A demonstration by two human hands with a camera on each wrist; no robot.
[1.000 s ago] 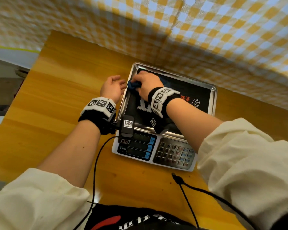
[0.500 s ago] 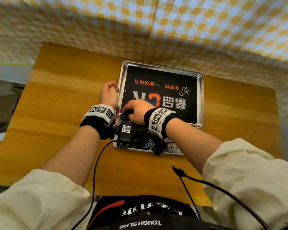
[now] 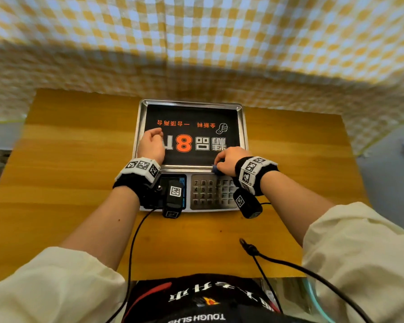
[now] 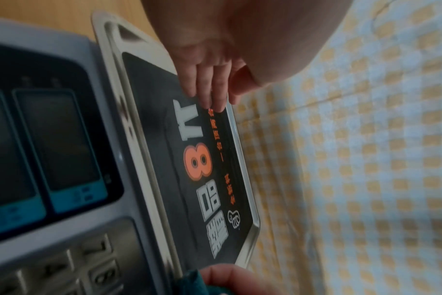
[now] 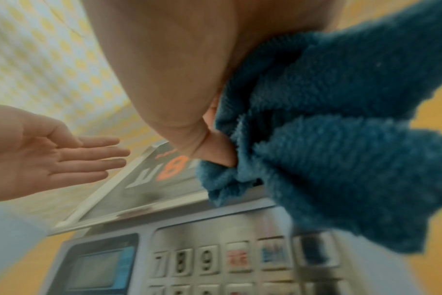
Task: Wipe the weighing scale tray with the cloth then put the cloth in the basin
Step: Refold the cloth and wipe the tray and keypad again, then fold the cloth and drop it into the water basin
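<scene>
Right hand (image 3: 229,160), fingers clamped on cloth (image 5: 341,143), has swept to tray (image 3: 242,127) near edge; left fingers (image 5: 99,157) straight, apart; wiping nearly done.

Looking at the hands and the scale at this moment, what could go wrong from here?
1. The cloth, bunched in the right hand, hangs over the keypad at the tray's near edge; a low stroke may press keys.
2. The left hand lies open with straight fingers at the tray's left side, not gripping; a firm wipe might shift the tray.
3. No basin is visible, so the drop may need searching.
</scene>
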